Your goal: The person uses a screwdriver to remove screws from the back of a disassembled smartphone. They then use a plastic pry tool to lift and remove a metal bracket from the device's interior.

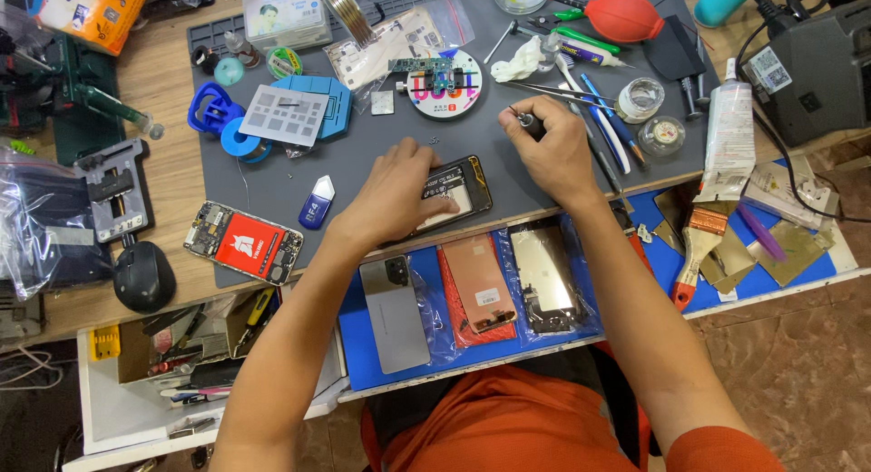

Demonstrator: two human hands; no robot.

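Orange tissue pack top left, white labelled tube right

Head camera looks steeply down, close over the workbench.
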